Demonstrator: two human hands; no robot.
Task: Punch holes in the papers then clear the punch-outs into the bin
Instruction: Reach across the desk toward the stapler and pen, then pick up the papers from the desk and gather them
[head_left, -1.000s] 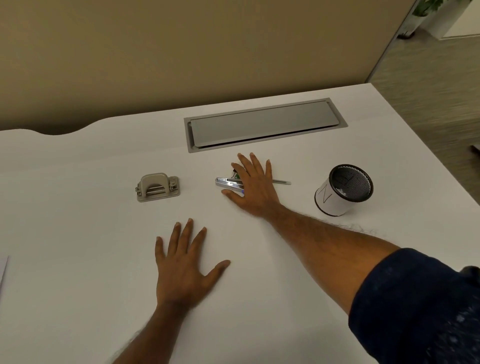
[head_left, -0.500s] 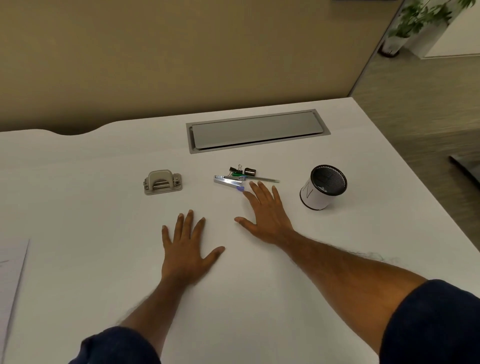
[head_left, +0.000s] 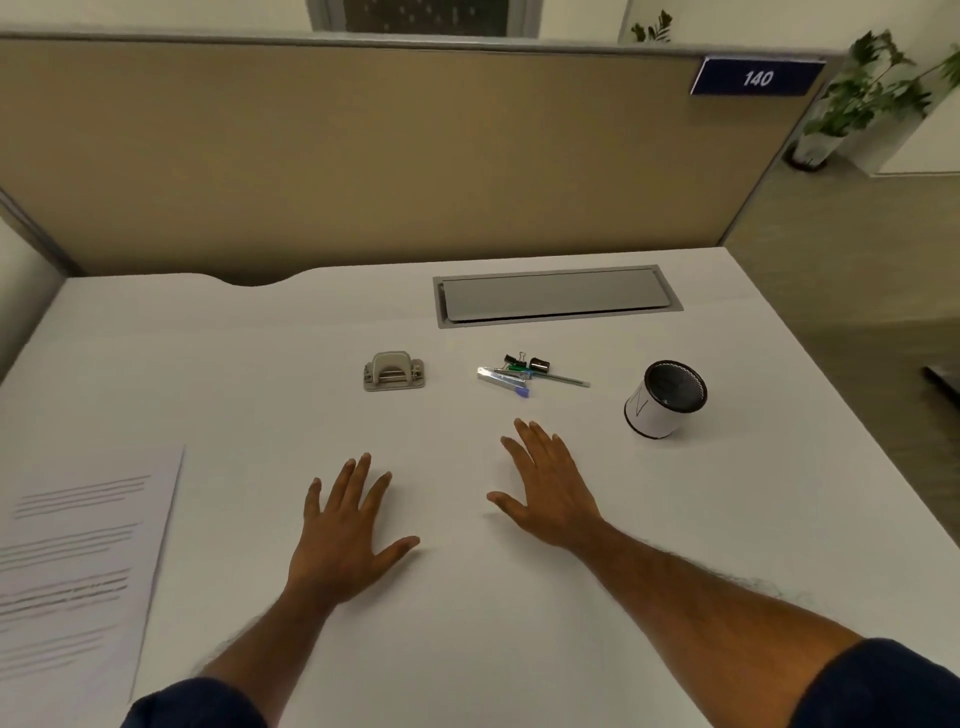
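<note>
A grey hole punch (head_left: 394, 370) sits on the white desk (head_left: 519, 623), beyond my hands. Printed papers (head_left: 72, 566) lie flat at the left edge. A small white bin (head_left: 662, 401) with a black mesh inside stands tilted at the right. My left hand (head_left: 345, 530) rests flat on the desk, fingers spread, holding nothing. My right hand (head_left: 550, 488) also lies flat and open, just short of a small pile of stationery.
The stationery pile (head_left: 519, 373) holds a stapler, binder clips and a pen, between punch and bin. A grey cable hatch (head_left: 556, 295) is set into the desk at the back. A tan partition (head_left: 363, 156) rises behind the desk.
My right hand has drawn back from the stationery pile toward me and now lies flat beside the left. The view has tilted up and back, bringing the papers into sight.
</note>
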